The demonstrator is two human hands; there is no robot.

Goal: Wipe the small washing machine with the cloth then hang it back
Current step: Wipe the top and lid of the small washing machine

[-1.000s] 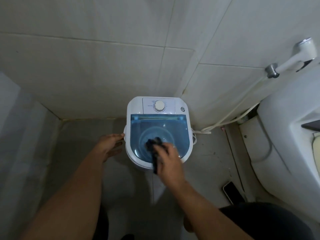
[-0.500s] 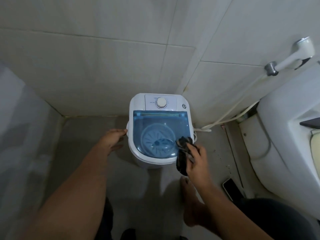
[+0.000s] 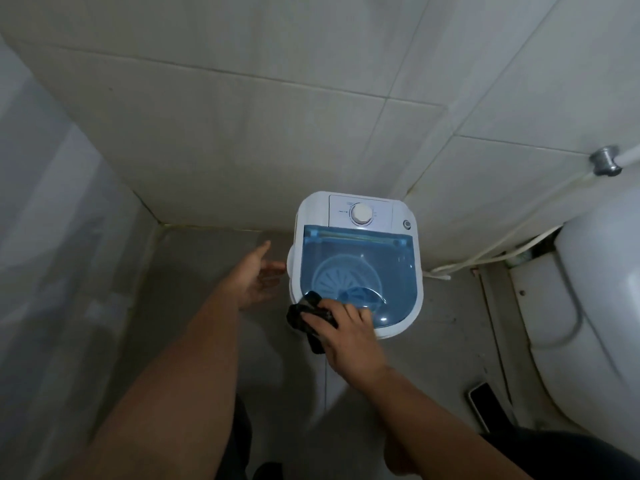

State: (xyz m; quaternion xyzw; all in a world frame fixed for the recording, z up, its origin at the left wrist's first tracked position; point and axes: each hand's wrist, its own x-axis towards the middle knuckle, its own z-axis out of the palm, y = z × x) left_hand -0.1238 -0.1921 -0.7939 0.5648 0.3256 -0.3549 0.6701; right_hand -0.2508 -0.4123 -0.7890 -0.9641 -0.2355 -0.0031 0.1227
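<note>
A small white washing machine point(image 3: 401, 213) with a clear blue lid and a white dial stands on the floor in the tiled corner. My right hand point(image 3: 349, 336) grips a dark bunched cloth point(image 3: 306, 317) pressed on the machine's front left edge, part of it hanging down. My left hand point(image 3: 258, 277) is open beside the machine's left side, fingertips close to its white side handle; I cannot tell whether they touch it.
A white toilet point(image 3: 602, 306) fills the right side, with a hose point(image 3: 502, 251) and a metal wall fitting point(image 3: 604, 161) behind it. A phone point(image 3: 483, 405) lies on the floor near the toilet. My foot point(image 3: 398, 455) is below my right arm. Tiled walls close the corner.
My right hand has swept the cloth from the lid's front right corner across to the front left edge. My left hand has drawn back a little from the machine's side and spread open.
</note>
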